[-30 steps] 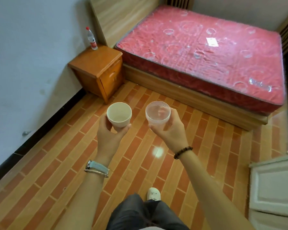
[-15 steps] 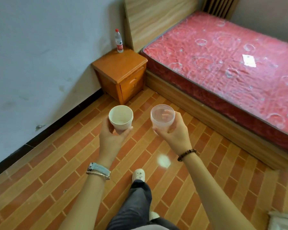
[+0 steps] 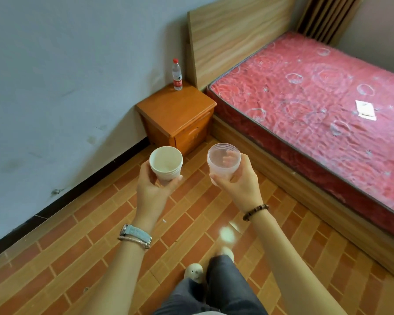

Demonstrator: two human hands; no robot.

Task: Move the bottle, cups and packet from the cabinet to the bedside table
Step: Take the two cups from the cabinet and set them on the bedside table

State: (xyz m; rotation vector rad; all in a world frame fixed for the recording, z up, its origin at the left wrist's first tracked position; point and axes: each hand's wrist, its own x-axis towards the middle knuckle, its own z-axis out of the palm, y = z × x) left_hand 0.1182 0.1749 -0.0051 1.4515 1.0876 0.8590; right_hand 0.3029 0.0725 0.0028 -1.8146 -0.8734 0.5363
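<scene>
1. Left hand (image 3: pixel 152 189). Held out forward above the floor (image 3: pixel 77 235). Grips the white cup (image 3: pixel 166 163) round its lower wall, thumb on the near left side, fingertips showing at the right of the base. Wears a watch (image 3: pixel 135 233) and a thin bangle at the wrist.

2. White cup. Opaque, upright, mouth toward the camera. Carried in the air, touching nothing but the left hand.

3. Right hand (image 3: pixel 239 185). Held out forward, level with the left. Grips the clear cup (image 3: pixel 223 161), thumb across the near lower wall, fingers curled round the far side and seen through the plastic. Wears a dark bead bracelet (image 3: pixel 255 211) at the wrist.

4. Clear cup. Translucent, upright, ribbed below the rim. Just beside the white cup, not touching it.

5. Bottle (image 3: pixel 177 75). Clear plastic, red cap, red-and-white label. Stands upright at the back corner of the surface (image 3: pixel 175 108), near the wall (image 3: pixel 66 64) and just beside the headboard (image 3: pixel 232 35).

6. Surface. Top of an orange-wood bedside unit with a front drawer, set between wall and bed. Beyond both cups, apart from the hands.

7. Mattress (image 3: pixel 316 98). Red, patterned, with a white paper tag (image 3: pixel 365 110) lying on it. Rests on a light wood frame.

8. Floor. Brick-pattern tiles. Pale shoe (image 3: pixel 193 271) and dark trouser legs at the lower edge.
</scene>
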